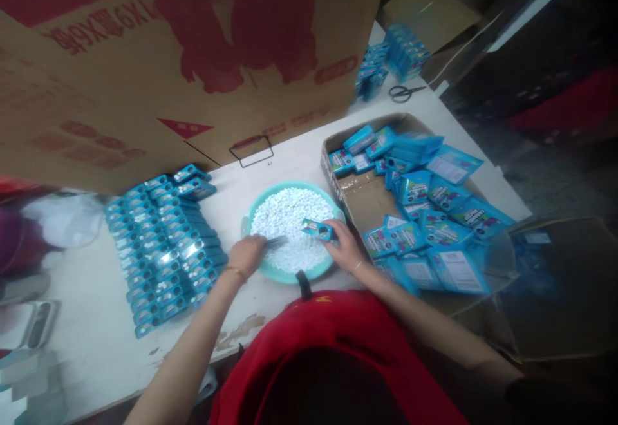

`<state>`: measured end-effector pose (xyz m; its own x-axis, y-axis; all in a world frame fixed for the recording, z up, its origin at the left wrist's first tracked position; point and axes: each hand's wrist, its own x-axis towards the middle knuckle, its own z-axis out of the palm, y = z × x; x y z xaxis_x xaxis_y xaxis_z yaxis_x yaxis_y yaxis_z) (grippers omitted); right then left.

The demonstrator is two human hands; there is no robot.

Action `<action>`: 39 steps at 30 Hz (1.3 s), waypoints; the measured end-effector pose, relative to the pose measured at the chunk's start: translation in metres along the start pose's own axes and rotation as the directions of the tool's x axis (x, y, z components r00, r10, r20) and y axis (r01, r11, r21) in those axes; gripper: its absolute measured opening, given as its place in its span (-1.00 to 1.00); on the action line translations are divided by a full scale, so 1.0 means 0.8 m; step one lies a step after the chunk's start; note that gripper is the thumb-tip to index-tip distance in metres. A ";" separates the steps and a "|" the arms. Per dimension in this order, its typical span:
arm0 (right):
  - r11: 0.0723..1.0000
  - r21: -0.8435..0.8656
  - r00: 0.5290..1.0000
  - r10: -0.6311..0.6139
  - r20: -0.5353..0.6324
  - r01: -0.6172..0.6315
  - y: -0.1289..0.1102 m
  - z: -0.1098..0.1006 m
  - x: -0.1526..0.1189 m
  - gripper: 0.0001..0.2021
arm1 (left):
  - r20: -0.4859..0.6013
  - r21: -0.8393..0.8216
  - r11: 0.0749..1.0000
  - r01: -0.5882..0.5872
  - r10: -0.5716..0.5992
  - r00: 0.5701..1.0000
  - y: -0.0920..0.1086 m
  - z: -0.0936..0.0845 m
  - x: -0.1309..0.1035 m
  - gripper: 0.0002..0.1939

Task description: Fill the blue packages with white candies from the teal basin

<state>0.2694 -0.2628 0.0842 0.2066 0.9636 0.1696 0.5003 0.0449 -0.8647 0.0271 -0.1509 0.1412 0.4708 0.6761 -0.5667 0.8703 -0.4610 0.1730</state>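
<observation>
- White surface (236,187), finish worn off in spots along near edge; lg. brown carton (145,77) w/ red print stands along the back, lettering upside down.
- Far L: white plastic bag (67,219) at back, pale device (17,325) w/ grey strip nearer.
- Next: sm. blue boxes (167,254) standing in three long rows, packed close, front to back; a couple sit out of line at the rear.
- L hand (248,254): at basin's L rim, grasping a thin grey tool (276,241) that points in over the pellets; prob. flat, but blur hides its exact shape.
- Centre: turquoise basin (290,277) filled w/ white pellets (290,206); red garment (318,335) at near side, just below it.
- Over the pellets, R of tool tip: single blue box (315,228), dark round hole toward its R end.
- R hand (345,245): at basin's R rim, fingers & thumb gripping that box by its R end.
- R of basin: cardboard tray (364,196), blue packs (449,222) heaped in it, some lying over the R edge.
- Back R: stacked blue boxes (406,51), scissors (404,93) just in front, open carton (432,9) behind.
</observation>
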 end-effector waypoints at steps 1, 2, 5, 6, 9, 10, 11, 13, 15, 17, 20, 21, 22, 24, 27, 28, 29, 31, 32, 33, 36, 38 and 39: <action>1.000 0.009 1.000 0.012 -0.004 -0.012 -0.001 0.000 0.000 -0.68 | 0.006 -0.070 0.998 0.008 -0.008 1.000 0.004 0.024 0.011 -0.84; 0.999 0.019 0.999 0.034 -0.005 -0.034 -0.002 0.000 0.001 -0.69 | 0.001 -0.135 0.991 0.007 -0.007 1.000 0.012 0.045 0.021 -0.84; 0.983 0.066 0.984 0.176 -0.026 -0.174 -0.010 -0.001 0.003 -0.65 | -0.046 -0.258 0.966 -0.011 -0.001 0.999 0.042 0.093 0.047 -0.78; 0.965 0.106 0.969 0.245 -0.030 -0.241 -0.013 -0.001 0.004 -0.63 | -0.062 -0.295 0.955 -0.017 -0.002 0.998 0.049 0.102 0.052 -0.76; 0.838 0.317 0.886 0.464 0.013 -0.444 -0.021 -0.007 0.008 -0.61 | -0.098 -0.399 0.916 -0.041 0.001 0.995 0.050 0.111 0.057 -0.74; 0.779 0.383 0.853 0.519 0.051 -0.497 -0.023 -0.009 0.009 -0.61 | -0.107 -0.427 0.903 -0.052 0.007 0.994 0.043 0.109 0.055 -0.74; 0.728 0.430 0.827 0.556 0.087 -0.534 -0.024 -0.012 0.009 -0.61 | -0.117 -0.449 0.891 -0.064 0.012 0.993 0.035 0.105 0.052 -0.73; 0.695 0.451 0.812 0.567 0.137 -0.561 -0.022 -0.016 0.006 -0.60 | -0.144 -0.481 0.872 -0.090 0.023 0.989 0.014 0.091 0.041 -0.71; 0.756 0.396 0.847 0.514 0.134 -0.521 -0.017 -0.017 0.001 -0.59 | -0.195 -0.499 0.854 -0.145 0.053 0.979 -0.004 0.069 0.027 -0.71; 0.859 0.280 0.903 0.417 0.101 -0.428 -0.011 -0.015 -0.006 -0.58 | -0.251 -0.496 0.840 -0.220 0.104 0.962 -0.016 0.042 0.011 -0.71; 0.965 0.099 0.968 0.237 0.080 -0.244 -0.009 -0.009 -0.012 -0.62 | -0.287 -0.442 0.844 -0.304 0.188 0.939 -0.017 -0.003 -0.015 -0.71; 0.980 0.063 0.980 0.181 0.085 -0.187 -0.010 -0.006 -0.013 -0.64 | -0.279 -0.415 0.851 -0.322 0.218 0.935 -0.014 -0.018 -0.022 -0.71; 0.990 0.038 0.987 0.133 0.092 -0.137 -0.013 -0.004 -0.012 -0.66 | -0.263 -0.386 0.857 -0.341 0.252 0.931 -0.009 -0.031 -0.028 -0.72; 0.998 -0.002 0.992 0.060 0.111 -0.060 -0.020 -0.001 -0.008 -0.67 | -0.216 -0.309 0.875 -0.373 0.318 0.923 0.003 -0.055 -0.038 -0.74; 0.999 -0.041 0.991 -0.013 0.136 0.019 -0.029 0.003 -0.004 -0.65 | -0.133 -0.128 0.916 -0.381 0.365 0.921 0.026 -0.084 -0.045 -0.78; 0.998 -0.047 0.990 -0.030 0.137 0.037 -0.031 0.004 -0.003 -0.64 | -0.109 -0.056 0.928 -0.368 0.361 0.926 0.035 -0.092 -0.047 -0.79; 0.997 -0.050 0.990 -0.046 0.136 0.053 -0.031 0.005 -0.003 -0.63 | -0.086 0.019 0.937 -0.349 0.349 0.933 0.045 -0.100 -0.049 -0.79; 0.996 -0.057 0.989 -0.067 0.134 0.075 -0.030 0.008 -0.005 -0.61 | -0.046 0.162 0.937 -0.309 0.320 0.946 0.068 -0.114 -0.056 -0.79; 0.995 -0.058 0.988 -0.072 0.134 0.080 -0.028 0.009 -0.006 -0.60 | -0.035 0.226 0.930 -0.290 0.306 0.951 0.080 -0.121 -0.061 -0.79; 0.995 -0.057 0.988 -0.073 0.135 0.082 -0.026 0.010 -0.007 -0.59 | -0.030 0.282 0.918 -0.278 0.298 0.954 0.092 -0.127 -0.066 -0.79; 0.996 -0.044 0.989 -0.069 0.133 0.075 -0.022 0.011 -0.008 -0.59 | -0.034 0.377 0.882 -0.284 0.319 0.947 0.114 -0.140 -0.080 -0.78; 0.997 -0.040 0.990 -0.059 0.131 0.064 -0.020 0.009 -0.008 -0.60 | -0.066 0.383 0.880 -0.280 0.329 0.942 0.107 -0.140 -0.082 -0.77; 0.998 -0.039 0.990 -0.047 0.130 0.052 -0.020 0.007 -0.008 -0.61 | -0.093 0.368 0.892 -0.261 0.315 0.945 0.097 -0.135 -0.079 -0.78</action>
<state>0.2555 -0.2679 0.0942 0.0722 0.9865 0.1473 0.5426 0.0851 -0.8357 0.0802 -0.1674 0.2776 0.7320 0.5473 -0.4057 0.6007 -0.7995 0.0054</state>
